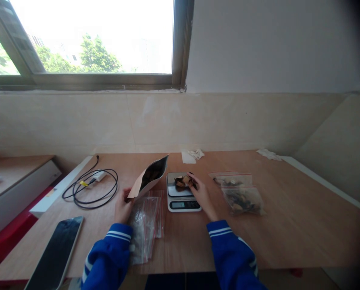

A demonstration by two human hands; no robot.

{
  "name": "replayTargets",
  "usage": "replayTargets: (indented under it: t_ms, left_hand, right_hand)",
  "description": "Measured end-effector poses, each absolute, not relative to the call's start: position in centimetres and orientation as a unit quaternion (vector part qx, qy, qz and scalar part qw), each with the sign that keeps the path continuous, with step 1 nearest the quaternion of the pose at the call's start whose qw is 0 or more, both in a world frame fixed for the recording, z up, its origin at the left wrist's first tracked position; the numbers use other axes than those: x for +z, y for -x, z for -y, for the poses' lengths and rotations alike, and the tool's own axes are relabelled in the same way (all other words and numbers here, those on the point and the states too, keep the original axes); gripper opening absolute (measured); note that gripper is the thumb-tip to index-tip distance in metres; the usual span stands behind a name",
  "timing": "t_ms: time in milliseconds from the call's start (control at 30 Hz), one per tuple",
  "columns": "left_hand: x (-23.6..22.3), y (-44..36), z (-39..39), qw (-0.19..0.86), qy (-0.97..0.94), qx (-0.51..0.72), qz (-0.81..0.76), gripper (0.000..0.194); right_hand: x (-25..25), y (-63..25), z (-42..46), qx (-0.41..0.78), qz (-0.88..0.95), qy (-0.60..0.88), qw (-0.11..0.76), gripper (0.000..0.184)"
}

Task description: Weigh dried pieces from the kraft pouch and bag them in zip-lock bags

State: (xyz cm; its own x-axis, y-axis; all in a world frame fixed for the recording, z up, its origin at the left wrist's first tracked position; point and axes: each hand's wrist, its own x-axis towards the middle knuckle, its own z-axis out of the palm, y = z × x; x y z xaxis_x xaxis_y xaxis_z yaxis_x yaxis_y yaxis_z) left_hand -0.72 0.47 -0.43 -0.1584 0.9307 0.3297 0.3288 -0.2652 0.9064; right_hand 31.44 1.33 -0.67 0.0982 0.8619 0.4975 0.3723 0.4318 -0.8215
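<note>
We sit at a wooden desk (288,229) with a phone (57,257) and a coiled cable (90,189) to the left. Two filled zip bags (242,200) lie to the right, and an empty-looking one (145,227) lies near us. Our left hand (123,205) grips a tilted, open pouch (149,177) just left of the scale (182,201). Our half-closed right hand (201,197) touches the dark chunks (182,182) on the scale; we cannot tell whether it grips them.
</note>
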Motion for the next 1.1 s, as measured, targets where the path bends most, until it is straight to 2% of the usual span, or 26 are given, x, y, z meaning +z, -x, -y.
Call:
replayTargets:
  t_ms: [133,267,500,800,1100]
  left_hand:
    - [-0.3,0.7,-0.4,0.278,-0.59,0.531,-0.54,0.036]
    - [0.1,0.6,-0.1,0.263,-0.595,0.518,-0.555,0.038]
    - [0.3,0.5,0.0,0.266,-0.59,0.517,-0.56,0.039]
    - [0.4,0.4,-0.1,0.265,-0.583,0.522,-0.562,0.041]
    - [0.6,0.4,-0.1,0.262,-0.583,0.521,-0.565,0.04]
  right_hand:
    - [-1.2,-31.4,-0.7,0.244,0.618,0.473,0.578,0.043]
    - [-1.4,-31.4,-0.4,0.269,0.593,0.464,0.601,0.034]
    - [-1.3,-31.6,-0.4,0.231,0.595,0.476,0.605,0.019]
    - [-0.7,-32.0,-1.2,0.223,0.484,0.481,0.696,0.019]
    - [0.6,-32.2,-3.7,0.232,0.55,0.504,0.624,0.021]
